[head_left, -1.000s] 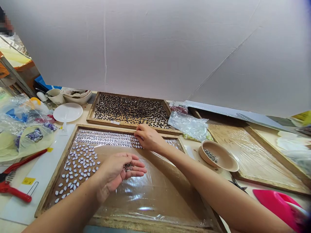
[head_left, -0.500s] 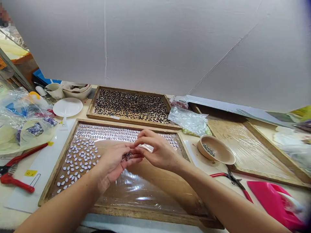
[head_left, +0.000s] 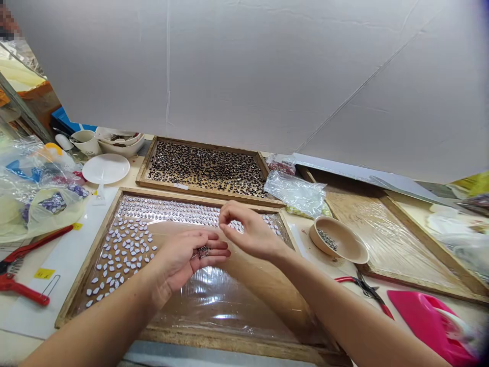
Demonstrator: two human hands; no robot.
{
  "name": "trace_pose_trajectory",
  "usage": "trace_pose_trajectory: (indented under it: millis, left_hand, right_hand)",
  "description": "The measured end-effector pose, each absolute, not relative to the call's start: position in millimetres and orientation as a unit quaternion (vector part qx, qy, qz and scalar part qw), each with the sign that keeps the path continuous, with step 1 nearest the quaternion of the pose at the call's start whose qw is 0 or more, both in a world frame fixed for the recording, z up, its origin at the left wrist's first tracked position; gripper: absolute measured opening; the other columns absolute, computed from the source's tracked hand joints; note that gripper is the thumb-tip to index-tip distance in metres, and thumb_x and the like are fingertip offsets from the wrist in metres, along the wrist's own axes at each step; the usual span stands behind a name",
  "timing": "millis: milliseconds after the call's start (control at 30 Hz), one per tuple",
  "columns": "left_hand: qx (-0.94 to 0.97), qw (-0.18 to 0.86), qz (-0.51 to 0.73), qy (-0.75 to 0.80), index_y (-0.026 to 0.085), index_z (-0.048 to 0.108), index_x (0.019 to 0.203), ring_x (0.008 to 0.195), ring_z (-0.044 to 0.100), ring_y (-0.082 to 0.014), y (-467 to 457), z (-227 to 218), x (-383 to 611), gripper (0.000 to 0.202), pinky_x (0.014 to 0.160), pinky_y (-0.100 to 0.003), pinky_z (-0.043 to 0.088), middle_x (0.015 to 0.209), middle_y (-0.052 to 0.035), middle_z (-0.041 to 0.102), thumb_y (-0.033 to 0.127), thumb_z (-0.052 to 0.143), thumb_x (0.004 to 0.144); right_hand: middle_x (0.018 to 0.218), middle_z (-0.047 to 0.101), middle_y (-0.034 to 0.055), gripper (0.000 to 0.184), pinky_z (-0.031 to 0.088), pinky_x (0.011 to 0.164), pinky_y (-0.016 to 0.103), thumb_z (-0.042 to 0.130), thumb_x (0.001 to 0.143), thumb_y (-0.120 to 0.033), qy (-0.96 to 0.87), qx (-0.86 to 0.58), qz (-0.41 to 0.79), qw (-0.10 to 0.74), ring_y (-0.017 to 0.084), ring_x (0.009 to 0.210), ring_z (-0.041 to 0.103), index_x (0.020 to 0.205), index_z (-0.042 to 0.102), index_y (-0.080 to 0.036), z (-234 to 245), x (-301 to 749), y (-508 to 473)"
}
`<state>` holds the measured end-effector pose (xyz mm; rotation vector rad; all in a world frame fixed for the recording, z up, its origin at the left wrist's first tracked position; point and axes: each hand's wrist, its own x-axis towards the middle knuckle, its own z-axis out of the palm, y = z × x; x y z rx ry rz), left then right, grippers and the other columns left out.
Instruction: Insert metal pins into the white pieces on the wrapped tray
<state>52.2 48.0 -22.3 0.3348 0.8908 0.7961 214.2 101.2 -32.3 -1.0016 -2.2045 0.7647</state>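
My left hand (head_left: 183, 260) lies palm up over the near wooden tray (head_left: 91, 260), fingers slightly curled, cradling a little heap of small metal pins (head_left: 201, 251). My right hand (head_left: 248, 232) hovers just right of it above the tray, thumb and forefinger pinched together; what they hold is too small to make out. The tray is lined with clear film and carries rows of small white leaf-shaped pieces (head_left: 126, 250) along its far edge and left part.
A second tray (head_left: 202, 168) of dark beads sits behind. A tan bowl (head_left: 338, 239) with pins stands to the right, with a plastic bag (head_left: 296, 191), red-handled pliers (head_left: 362, 288), a pink object (head_left: 428, 316) and another film-lined tray (head_left: 401, 239). Red cutters (head_left: 23, 270), bags and dishes lie left.
My right hand came back from the far row of white pieces to my left palm, pinched there, and has now lifted slightly away to the right.
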Motion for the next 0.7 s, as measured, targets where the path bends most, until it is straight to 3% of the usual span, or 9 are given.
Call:
trace_pose_trajectory:
  millis: [267,700]
  left_hand:
    - [0.155,0.805,0.355,0.449,0.003,0.054,0.089,0.083,0.067,-0.0218,47.3,-19.8,53.0,0.016,0.084,-0.032,0.051,0.091,-0.0194,0.066,-0.003,0.048,0.076]
    - [0.173,0.81,0.334,0.449,0.005,0.055,0.086,0.072,0.066,-0.0165,47.2,-22.0,52.4,0.01,0.077,-0.03,0.052,0.084,-0.0156,0.066,0.003,0.046,0.081]
  right_hand:
    - [0.076,0.05,0.0065,0.01,0.039,0.068,0.03,0.046,0.071,-0.007,-0.895,-0.395,0.079,0.189,0.018,0.075,0.046,0.069,0.05,-0.016,-58.1,226.5,144.9]
    - [0.079,0.052,0.0087,0.012,0.037,0.07,0.029,0.044,0.076,-0.009,-0.923,-0.366,0.01,0.121,0.018,0.076,0.044,0.073,0.056,-0.013,-66.9,218.6,150.7]
